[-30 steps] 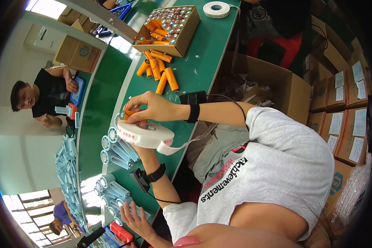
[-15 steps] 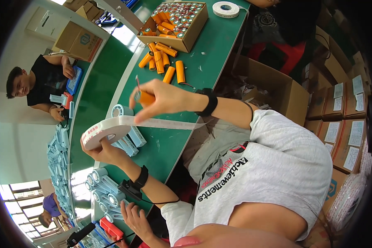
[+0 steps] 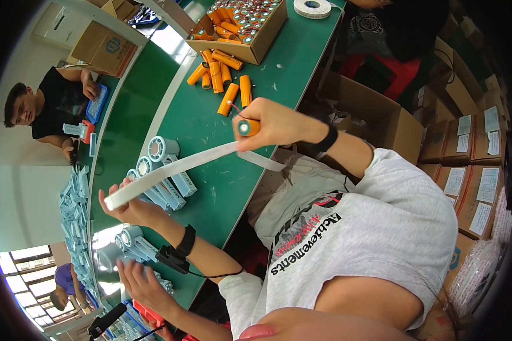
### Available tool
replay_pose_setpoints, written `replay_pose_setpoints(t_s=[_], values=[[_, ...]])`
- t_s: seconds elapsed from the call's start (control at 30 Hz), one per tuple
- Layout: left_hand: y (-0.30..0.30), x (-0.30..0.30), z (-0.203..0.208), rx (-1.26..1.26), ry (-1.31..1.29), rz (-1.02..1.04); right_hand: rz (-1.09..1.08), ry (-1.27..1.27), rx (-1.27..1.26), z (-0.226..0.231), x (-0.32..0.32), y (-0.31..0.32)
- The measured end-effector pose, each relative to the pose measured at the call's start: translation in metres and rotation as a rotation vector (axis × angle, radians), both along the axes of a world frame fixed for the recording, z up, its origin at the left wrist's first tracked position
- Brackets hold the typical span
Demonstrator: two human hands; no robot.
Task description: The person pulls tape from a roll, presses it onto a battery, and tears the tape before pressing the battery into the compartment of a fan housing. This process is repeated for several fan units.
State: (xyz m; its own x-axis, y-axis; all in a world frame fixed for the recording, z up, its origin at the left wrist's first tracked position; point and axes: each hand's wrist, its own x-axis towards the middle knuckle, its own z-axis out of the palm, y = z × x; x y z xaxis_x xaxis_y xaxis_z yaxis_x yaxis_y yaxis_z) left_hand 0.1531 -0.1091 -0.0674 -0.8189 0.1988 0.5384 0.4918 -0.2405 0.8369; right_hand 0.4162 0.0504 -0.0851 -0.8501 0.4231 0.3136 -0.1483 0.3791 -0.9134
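Right grip (image 3: 270, 122) closed round orange cell (image 3: 252, 127), end face toward table's far edge; same grip at white tape strip (image 3: 182, 164); strip's long axis slants over table (image 3: 217, 193) from left grip (image 3: 135, 210), fingers holding tape roll (image 3: 118, 198) near far edge; strip tail reaches near edge, closer to right grip.

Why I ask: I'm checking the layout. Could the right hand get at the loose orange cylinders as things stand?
Probably yes: the right hand is near the loose orange cylinders, with nothing visibly between. But it holds another orange cylinder and seemingly the white tape, so grasping looks awkward.
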Motion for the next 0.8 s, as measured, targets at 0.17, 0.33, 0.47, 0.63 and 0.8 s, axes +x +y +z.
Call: replay_pose_setpoints(t_s=[0.17, 0.33, 0.47, 0.63, 0.8], values=[[0.016, 0.008, -0.007, -0.173, 0.249, 0.070, -0.160, -0.247, 0.194, 0.002, 0.039, 0.029], [0.028, 0.029, -0.009, -0.246, 0.177, -0.038, -0.268, 0.110, -0.156, 0.024, 0.033, 0.030], [0.029, 0.056, 0.003, -0.300, 0.223, -0.113, -0.110, 0.198, 0.089, 0.054, -0.016, 0.008], [0.037, 0.073, -0.002, -0.390, 0.290, -0.162, 0.071, 0.128, 0.188, 0.035, -0.062, 0.006], [0.041, 0.068, -0.008, -0.409, 0.389, -0.162, -0.054, 0.177, -0.072, 0.018, -0.077, 0.000]])
